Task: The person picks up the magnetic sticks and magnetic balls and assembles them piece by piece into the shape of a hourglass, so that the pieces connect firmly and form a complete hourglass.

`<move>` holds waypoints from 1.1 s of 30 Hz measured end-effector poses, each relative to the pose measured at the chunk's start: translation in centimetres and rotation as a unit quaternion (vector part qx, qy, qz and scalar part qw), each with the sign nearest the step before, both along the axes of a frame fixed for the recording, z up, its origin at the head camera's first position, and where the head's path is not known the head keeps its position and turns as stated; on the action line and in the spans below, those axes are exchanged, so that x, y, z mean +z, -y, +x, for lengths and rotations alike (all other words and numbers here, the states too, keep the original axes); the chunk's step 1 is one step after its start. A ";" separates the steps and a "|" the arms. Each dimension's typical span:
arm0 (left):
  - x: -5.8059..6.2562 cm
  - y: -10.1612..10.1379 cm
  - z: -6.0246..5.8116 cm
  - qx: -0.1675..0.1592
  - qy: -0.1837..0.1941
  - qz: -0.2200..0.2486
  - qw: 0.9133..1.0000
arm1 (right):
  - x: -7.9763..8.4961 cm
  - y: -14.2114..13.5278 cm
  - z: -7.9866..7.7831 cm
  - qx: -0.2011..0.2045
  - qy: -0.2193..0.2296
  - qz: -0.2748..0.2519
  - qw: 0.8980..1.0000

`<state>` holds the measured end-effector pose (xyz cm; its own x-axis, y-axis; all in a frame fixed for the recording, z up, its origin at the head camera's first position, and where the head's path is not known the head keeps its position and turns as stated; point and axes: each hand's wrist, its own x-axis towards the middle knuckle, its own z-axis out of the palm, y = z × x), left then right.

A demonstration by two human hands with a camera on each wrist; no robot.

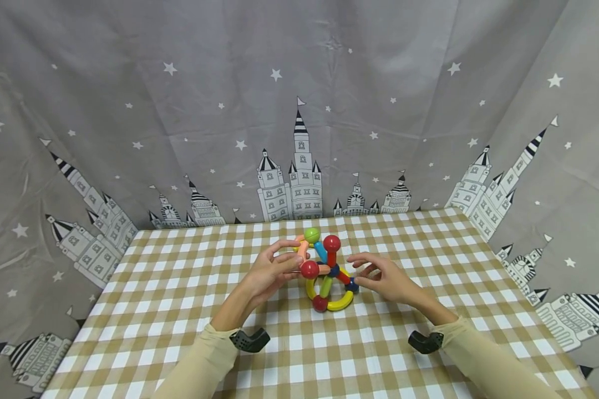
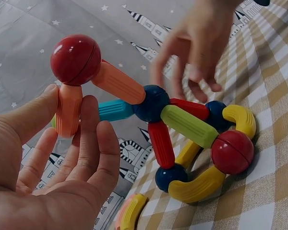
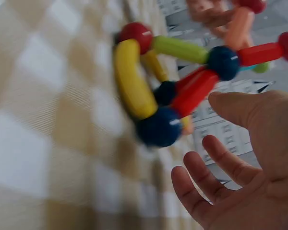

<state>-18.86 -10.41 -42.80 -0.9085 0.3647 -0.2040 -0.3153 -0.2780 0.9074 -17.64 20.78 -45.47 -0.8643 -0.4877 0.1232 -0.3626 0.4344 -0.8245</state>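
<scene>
A model of magnetic sticks and balls stands on the tablecloth. Its base is a ring of yellow curved sticks (image 1: 340,303) with red and dark blue balls; green and red sticks rise from it to a central dark blue ball (image 2: 152,103). My left hand (image 1: 267,274) pinches an orange stick (image 2: 68,110) between thumb and fingers, beneath a red ball (image 2: 76,59) joined to the model by another orange stick (image 2: 118,82). A blue stick leads towards a green ball (image 1: 311,235). My right hand (image 1: 386,279), fingers loosely spread, is beside the base's right dark blue ball (image 3: 159,126), holding nothing.
Loose curved pieces, yellow and orange (image 2: 131,211), lie on the cloth behind the model, partly hidden in the head view. A brown-and-white checked tablecloth (image 1: 145,332) covers the table. Behind it hangs a grey curtain (image 1: 379,66) with castles and stars.
</scene>
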 end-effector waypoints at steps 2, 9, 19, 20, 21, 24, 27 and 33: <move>0.0 0.0 0.0 0.000 -0.001 -0.002 1.000 | -0.9 -0.2 0.3 -0.002 0.017 0.015 1.000; -0.1 0.1 -0.1 0.000 -0.003 -0.005 1.000 | -2.0 0.0 0.5 -0.016 0.027 0.057 0.998; 0.0 0.2 0.1 0.002 -0.006 -0.002 1.000 | -2.6 0.8 0.2 -0.019 -0.018 0.057 0.998; 0.0 0.3 0.2 0.003 -0.006 0.000 1.000 | -2.6 0.9 0.2 -0.019 -0.016 0.055 0.998; -0.1 0.4 0.2 0.005 -0.006 0.003 1.000 | -2.6 1.1 0.2 -0.020 -0.012 0.056 0.998; -0.1 0.9 0.4 0.011 -0.005 0.005 1.000 | -2.5 1.8 0.1 -0.018 -0.007 0.058 0.998; -0.2 1.7 0.6 0.020 -0.005 -0.001 1.000 | -2.4 2.6 0.0 -0.018 0.002 0.065 0.998; -0.4 3.8 0.9 0.021 -0.018 -0.005 1.000 | -2.4 4.5 -0.2 -0.006 0.015 0.058 0.998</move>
